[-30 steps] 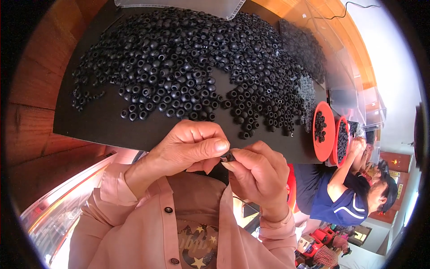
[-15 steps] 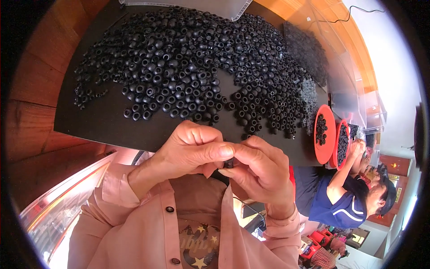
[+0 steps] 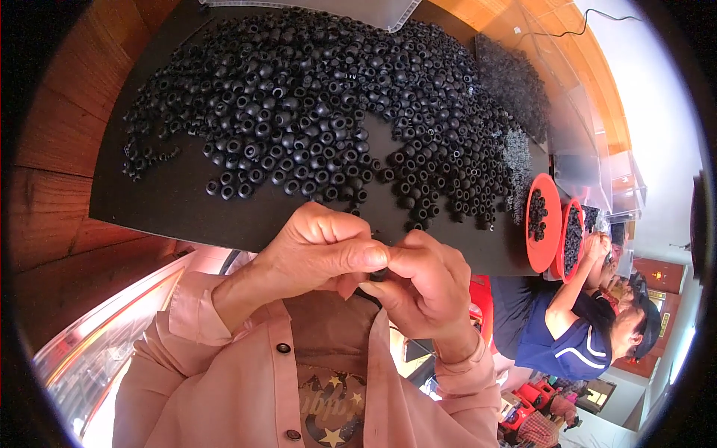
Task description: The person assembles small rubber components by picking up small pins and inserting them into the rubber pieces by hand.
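Observation:
My left hand (image 3: 321,243) and my right hand (image 3: 426,282) meet in front of my chest, near the table's front edge. Thumbs and fingertips of both are pinched together around a small black part (image 3: 379,275). Only a dark sliver of it shows; the fingers cover the remainder. Beyond my hands, a wide heap of black, round, hollow plastic parts (image 3: 299,112) spreads over the dark table (image 3: 172,213). Many lie with their round openings facing up. A few loose ones sit close to my knuckles.
To the right lie a heap of small clear pieces (image 3: 517,160) and a heap of dark see-through pieces (image 3: 511,82). Red trays (image 3: 539,254) with black parts stand at the right edge, beside a co-worker in blue (image 3: 567,328). A clear plastic bin (image 3: 399,22) stands at the far edge.
My right hand has shifted slightly left and down, and its fingers have turned a little. Less of the black part shows now. My left hand has hardly moved.

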`<state>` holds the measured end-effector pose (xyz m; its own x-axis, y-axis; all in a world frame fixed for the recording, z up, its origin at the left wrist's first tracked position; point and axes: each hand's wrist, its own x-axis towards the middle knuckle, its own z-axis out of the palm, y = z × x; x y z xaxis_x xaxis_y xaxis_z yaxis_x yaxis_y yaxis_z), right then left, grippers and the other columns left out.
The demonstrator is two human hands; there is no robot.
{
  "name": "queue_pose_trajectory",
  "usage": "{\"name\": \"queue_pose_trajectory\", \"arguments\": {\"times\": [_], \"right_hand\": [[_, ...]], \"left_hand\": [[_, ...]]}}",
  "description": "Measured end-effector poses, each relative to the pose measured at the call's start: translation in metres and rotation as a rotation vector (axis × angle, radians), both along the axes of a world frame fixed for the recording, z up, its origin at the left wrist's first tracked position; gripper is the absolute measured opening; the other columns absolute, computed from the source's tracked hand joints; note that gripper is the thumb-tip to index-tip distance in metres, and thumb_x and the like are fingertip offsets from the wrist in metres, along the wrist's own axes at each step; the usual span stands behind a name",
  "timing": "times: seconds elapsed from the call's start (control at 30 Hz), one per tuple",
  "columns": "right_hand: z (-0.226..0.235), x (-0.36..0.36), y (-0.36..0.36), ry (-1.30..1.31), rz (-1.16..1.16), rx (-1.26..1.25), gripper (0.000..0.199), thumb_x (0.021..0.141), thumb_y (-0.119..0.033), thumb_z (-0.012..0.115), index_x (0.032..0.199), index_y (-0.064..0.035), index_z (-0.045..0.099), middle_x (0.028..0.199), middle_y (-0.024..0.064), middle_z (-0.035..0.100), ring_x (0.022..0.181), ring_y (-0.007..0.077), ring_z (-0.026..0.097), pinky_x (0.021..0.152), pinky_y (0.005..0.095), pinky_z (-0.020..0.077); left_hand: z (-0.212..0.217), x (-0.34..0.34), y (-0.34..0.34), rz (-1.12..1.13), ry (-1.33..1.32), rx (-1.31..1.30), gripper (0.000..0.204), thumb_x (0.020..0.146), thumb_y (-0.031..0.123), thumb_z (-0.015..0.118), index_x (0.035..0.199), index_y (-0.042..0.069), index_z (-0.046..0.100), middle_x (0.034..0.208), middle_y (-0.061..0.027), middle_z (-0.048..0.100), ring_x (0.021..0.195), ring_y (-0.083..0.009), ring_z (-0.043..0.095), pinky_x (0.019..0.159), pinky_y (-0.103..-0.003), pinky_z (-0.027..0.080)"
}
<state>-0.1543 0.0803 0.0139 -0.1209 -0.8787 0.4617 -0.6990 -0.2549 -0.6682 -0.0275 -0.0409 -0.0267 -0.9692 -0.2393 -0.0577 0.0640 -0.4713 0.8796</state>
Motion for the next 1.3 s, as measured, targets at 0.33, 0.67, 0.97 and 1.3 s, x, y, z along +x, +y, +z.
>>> {"name": "queue_pose_trajectory", "arguments": {"times": [0.33, 0.67, 0.97, 1.3], "right_hand": [[0.001, -0.002, 0.005, 0.035, -0.041, 0.025, 0.026, 0.076, -0.011, 0.076, 0.095, -0.0027, 0.061, 0.066, 0.0058, 0.056, 0.052, 0.0163, 0.049, 0.045, 0.0271, 0.0364], [-0.007, -0.002, 0.01, 0.08, -0.101, 0.004, 0.035, 0.072, -0.003, 0.076, 0.104, -0.0015, 0.061, 0.071, 0.0103, 0.054, 0.052, 0.0238, 0.053, 0.044, 0.0332, 0.0417], [-0.013, 0.0, 0.015, 0.332, -0.199, -0.094, 0.03, 0.075, -0.001, 0.074, 0.1, -0.003, 0.057, 0.078, 0.0082, 0.06, 0.058, 0.022, 0.057, 0.049, 0.0306, 0.046], [-0.004, 0.006, 0.015, 0.476, -0.243, -0.035, 0.023, 0.079, -0.001, 0.069, 0.099, -0.0012, 0.056, 0.077, 0.009, 0.06, 0.055, 0.0221, 0.055, 0.047, 0.0317, 0.0428]], "left_hand": [[0.0, -0.003, 0.005, 0.014, -0.018, 0.02, 0.04, 0.094, 0.033, 0.058, 0.065, 0.007, 0.055, 0.058, 0.0006, 0.054, 0.05, -0.0016, 0.045, 0.043, -0.019, 0.035], [0.009, -0.008, 0.004, -0.057, -0.073, 0.156, 0.031, 0.096, 0.033, 0.055, 0.08, 0.006, 0.057, 0.064, 0.0033, 0.052, 0.056, -0.0017, 0.045, 0.048, -0.017, 0.034], [0.002, -0.005, 0.008, 0.031, -0.042, 0.137, 0.026, 0.098, 0.026, 0.052, 0.084, 0.005, 0.058, 0.065, 0.0008, 0.055, 0.051, -0.0013, 0.04, 0.044, -0.018, 0.03], [-0.004, -0.007, 0.011, 0.056, 0.03, 0.106, 0.026, 0.099, 0.026, 0.05, 0.086, 0.005, 0.056, 0.066, 0.0008, 0.055, 0.05, -0.0013, 0.039, 0.043, -0.018, 0.03]]}}
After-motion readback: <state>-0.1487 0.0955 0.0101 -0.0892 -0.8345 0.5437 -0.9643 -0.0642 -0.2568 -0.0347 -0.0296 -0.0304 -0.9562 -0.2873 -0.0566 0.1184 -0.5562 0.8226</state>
